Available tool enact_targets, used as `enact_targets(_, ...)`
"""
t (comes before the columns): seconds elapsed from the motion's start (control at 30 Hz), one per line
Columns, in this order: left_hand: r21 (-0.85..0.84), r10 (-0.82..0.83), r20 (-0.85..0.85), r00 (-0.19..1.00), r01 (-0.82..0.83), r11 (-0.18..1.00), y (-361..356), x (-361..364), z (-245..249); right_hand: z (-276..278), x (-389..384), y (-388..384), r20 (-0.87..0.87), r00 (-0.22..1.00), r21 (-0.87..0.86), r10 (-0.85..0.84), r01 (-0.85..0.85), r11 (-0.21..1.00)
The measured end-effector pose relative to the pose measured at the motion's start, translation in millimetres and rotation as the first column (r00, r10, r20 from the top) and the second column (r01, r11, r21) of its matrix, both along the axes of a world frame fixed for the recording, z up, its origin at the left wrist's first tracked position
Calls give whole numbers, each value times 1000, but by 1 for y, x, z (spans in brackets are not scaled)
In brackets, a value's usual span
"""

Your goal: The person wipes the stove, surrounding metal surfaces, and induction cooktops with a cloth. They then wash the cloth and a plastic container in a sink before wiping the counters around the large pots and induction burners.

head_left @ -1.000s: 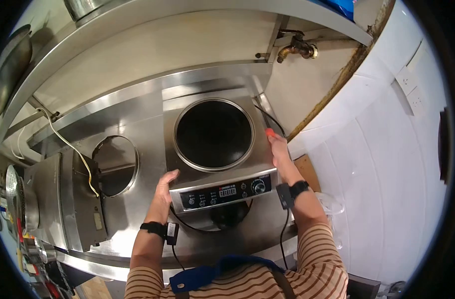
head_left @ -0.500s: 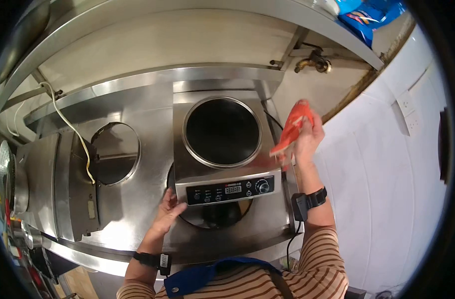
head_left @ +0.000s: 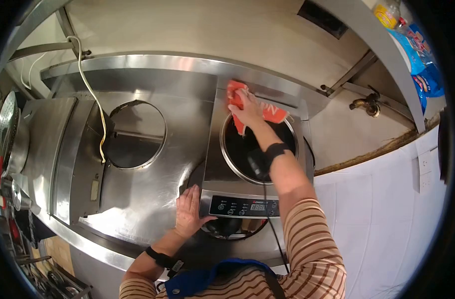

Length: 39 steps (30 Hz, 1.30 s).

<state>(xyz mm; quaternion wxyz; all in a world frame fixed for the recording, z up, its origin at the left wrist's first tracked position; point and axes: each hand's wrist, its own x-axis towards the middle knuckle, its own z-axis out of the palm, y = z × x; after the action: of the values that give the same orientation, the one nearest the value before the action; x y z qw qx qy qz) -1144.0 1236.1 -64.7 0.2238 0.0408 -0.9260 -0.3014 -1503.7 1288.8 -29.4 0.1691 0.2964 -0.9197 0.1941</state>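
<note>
My right hand [head_left: 248,109] presses a red cloth [head_left: 274,113] with white lettering onto the back edge of an induction cooker [head_left: 215,164]. Part of the cloth hangs over the cooker's round black glass bowl [head_left: 236,149]. My left hand [head_left: 189,212] is open at the cooker's front left corner, fingers stretched out and thumb under the front panel. That black control panel [head_left: 242,207] carries buttons and a small display; its right end is hidden behind a black cable.
The cooker stands on a steel counter [head_left: 152,194] with a round cutout [head_left: 137,134] to the left. A pale cable [head_left: 88,82] hangs over a steel box [head_left: 85,159]. A brass tap [head_left: 369,105] is on the right, and blue packets [head_left: 427,82] lie on the shelf above.
My right hand has brought the red cloth from beside the cooker over to its back edge. My left hand stays near the front left corner. The view has shifted.
</note>
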Motion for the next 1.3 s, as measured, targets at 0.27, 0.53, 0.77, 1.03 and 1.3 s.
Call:
enact_targets(0.27,40,126,-65,990,-124,991,4,-2,-11,10,102,5,9,788,-130,615,-609,783)
enact_targets(0.53,45,146,-133,980,-141,989,9,-2,-10,29,245,94,-100,777,84,622,-616,783)
enact_targets(0.77,-14,107,-53,993,-108,994,12,-3,7,42,225,213,-191,953,312,234,-167,935)
enact_targets(1.03,21,75,76,994,-77,997,16,-4,15,15,98,290,-47,975,290,-219,223,931)
enact_targets(1.3,10,-29,69,997,29,1000,0,-10,10,29,-43,175,-94,928,454,-359,361,815)
